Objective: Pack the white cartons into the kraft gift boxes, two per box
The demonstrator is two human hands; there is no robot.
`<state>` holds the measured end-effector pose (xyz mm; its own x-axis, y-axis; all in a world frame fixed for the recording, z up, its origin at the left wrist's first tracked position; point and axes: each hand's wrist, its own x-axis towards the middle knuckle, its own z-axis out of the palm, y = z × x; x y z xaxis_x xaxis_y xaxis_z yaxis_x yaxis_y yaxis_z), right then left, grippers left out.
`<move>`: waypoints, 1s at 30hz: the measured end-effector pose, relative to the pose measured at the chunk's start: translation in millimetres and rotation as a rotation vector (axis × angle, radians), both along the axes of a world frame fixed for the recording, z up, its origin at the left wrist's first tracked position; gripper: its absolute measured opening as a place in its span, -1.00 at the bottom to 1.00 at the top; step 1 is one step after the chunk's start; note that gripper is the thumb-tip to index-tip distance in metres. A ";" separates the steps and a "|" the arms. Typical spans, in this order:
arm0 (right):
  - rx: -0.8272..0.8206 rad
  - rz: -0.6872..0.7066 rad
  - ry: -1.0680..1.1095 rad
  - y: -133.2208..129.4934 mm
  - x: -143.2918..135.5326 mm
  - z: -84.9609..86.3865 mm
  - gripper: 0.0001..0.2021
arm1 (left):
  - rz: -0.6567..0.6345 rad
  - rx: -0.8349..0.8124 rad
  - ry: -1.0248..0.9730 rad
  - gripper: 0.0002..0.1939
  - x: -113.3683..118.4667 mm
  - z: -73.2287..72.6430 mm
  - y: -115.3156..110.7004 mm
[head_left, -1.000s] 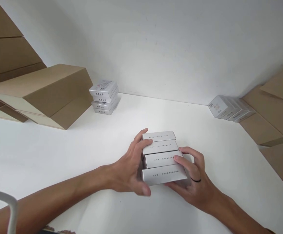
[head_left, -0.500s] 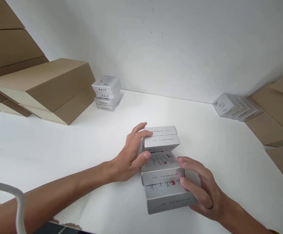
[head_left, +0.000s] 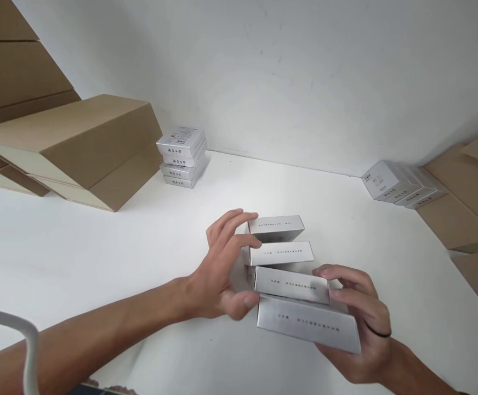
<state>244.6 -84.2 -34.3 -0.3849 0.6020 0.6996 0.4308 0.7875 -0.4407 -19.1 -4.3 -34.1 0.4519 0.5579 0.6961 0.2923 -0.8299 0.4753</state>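
Note:
Several small white printed boxes stand in a row in front of me, narrow printed sides up. My left hand [head_left: 225, 266] is at their left ends, fingers apart. Its fingertips touch the farthest box [head_left: 278, 223] and the second box [head_left: 284, 253], while the thumb lies beside the nearer ones. At the right ends, my right hand [head_left: 364, 323] has its fingers bent around the third box [head_left: 292, 285] and the nearest box [head_left: 308, 322]. The nearest box slants down to the right against the palm; the right thumb is hidden.
A stack of similar white boxes [head_left: 181, 156] stands at the back left beside large brown cartons [head_left: 99, 148]. More white boxes [head_left: 399, 184] lean in a row against brown cartons [head_left: 465, 192] at the right. A pale curved tube [head_left: 31, 351] crosses the lower left corner.
The two nearer boxes have tipped from showing their broad printed faces to standing on edge. Gaps have opened between the boxes, and my right hand has shifted right with the near ones.

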 end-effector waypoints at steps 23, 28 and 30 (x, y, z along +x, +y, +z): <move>-0.284 -0.258 0.201 37.7 23.6 25.0 -0.77 | 0.038 0.323 0.315 -0.48 12.4 1.4 -14.7; -0.696 -0.269 -0.043 82.9 26.6 47.1 -0.57 | -0.021 0.318 0.247 -0.59 16.2 3.5 -14.2; -0.804 -0.231 -0.123 95.4 18.1 50.6 -0.50 | -0.065 0.332 0.203 -0.61 17.3 2.5 -13.7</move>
